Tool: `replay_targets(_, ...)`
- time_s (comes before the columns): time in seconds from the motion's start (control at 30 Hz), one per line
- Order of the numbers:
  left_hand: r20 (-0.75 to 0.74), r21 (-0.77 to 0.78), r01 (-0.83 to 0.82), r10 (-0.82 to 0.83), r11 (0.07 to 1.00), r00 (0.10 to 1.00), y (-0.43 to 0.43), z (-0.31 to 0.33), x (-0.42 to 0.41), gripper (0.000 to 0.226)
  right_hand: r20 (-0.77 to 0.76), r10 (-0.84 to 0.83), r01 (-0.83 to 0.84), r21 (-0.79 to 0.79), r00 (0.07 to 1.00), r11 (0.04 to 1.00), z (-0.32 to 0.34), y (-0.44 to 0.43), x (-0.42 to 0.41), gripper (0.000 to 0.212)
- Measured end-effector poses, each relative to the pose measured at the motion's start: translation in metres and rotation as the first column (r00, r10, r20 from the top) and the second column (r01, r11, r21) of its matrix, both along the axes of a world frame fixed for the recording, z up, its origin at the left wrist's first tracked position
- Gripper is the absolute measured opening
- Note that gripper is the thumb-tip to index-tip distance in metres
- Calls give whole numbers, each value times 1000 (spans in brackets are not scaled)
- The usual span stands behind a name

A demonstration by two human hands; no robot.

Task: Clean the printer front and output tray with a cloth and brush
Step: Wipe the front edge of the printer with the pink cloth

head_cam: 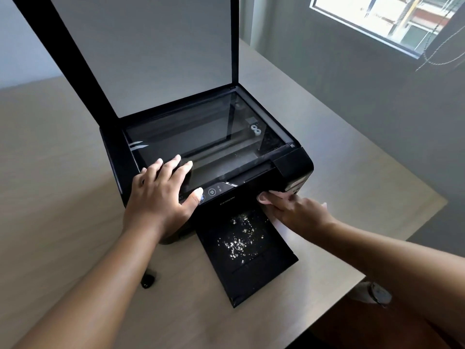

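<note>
Two hands work at the printer [289, 167], whose scanner lid [151, 46] stands raised at its back. On the table [50, 172], off the printer's front left corner, lies a small black object [148, 279]; whether it is the brush I cannot tell. The left hand [163, 187] lies flat and spread on the printer's front left top, grasping nothing, probably to steady the machine against the wiping. The output tray [251, 268] juts from the printer's front, strewn with pale specks [239, 238]. At the printer's front right, the right hand [292, 207] grips a pale cloth [276, 195], fingers bent, pressing it to the front face.
</note>
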State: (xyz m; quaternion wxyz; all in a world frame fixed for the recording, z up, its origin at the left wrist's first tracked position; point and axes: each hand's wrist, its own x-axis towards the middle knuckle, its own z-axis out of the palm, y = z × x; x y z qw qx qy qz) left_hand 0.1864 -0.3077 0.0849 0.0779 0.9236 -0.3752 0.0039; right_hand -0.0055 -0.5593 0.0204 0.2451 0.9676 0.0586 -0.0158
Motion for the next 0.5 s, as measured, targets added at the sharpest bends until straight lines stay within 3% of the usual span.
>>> replay_targets(0.1, 3, -2, 0, 0, 1000, 1000, 1, 0, 0, 76, -171, 16, -11, 28, 985, 1000, 11, 10, 0, 79)
replay_targets(0.17, 9, -3, -3, 3, 1000, 1000, 1, 0, -1, 76, -90, 48, -51, -29, 995, 998, 13, 17, -4, 87)
replay_targets(0.27, 10, 2, 1, -1, 1000, 1000, 0, 0, -1, 76, 29, 24, -19, -152, 999, 988, 6, 4, -5, 46)
replay_targets(0.37, 7, 1, 0, 0, 1000, 1000, 1, 0, -2, 77, -47, 28, -38, -217, 998, 975, 1, -12, 4, 62)
replay_targets(0.43, 6, 2, -1, 1, 1000, 1000, 0, 0, -3, 77, -116, 4, -21, -143, 993, 989, -5, -8, 9, 81)
replay_targets(0.5, 3, -3, -3, 3, 1000, 1000, 0, 1, -2, 77, -269, -5, -13, -63, 963, 998, -10, 7, 11, 79)
